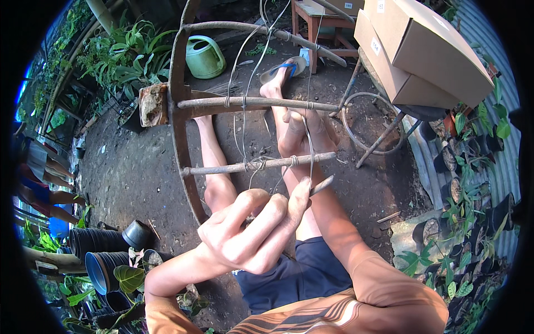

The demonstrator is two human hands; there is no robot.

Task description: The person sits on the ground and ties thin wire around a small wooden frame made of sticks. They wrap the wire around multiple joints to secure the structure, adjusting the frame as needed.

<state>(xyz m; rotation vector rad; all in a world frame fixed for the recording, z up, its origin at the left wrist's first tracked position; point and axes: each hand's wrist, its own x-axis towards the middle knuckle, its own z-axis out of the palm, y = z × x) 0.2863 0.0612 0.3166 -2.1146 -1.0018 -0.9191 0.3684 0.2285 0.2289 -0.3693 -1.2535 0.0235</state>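
Observation:
In front of me stands a frame made of a curved, flat wooden strip with several sticks crossing from it as rungs. Thin wire is looped and knotted around the rungs and runs between them. My left hand is closed around the lowest stick, whose cut end shows past the fingertips; a strand of wire passes there. Farther up, my right hand has its fingers bent just below a middle rung, pinching a strand of wire. The rung above the left hand bears tangled wire knots.
A brick rests against the frame's left side. Beyond are a green watering can and a wooden stool. Cardboard boxes sit at upper right above a metal ring stand. Black pots and another person's legs are left.

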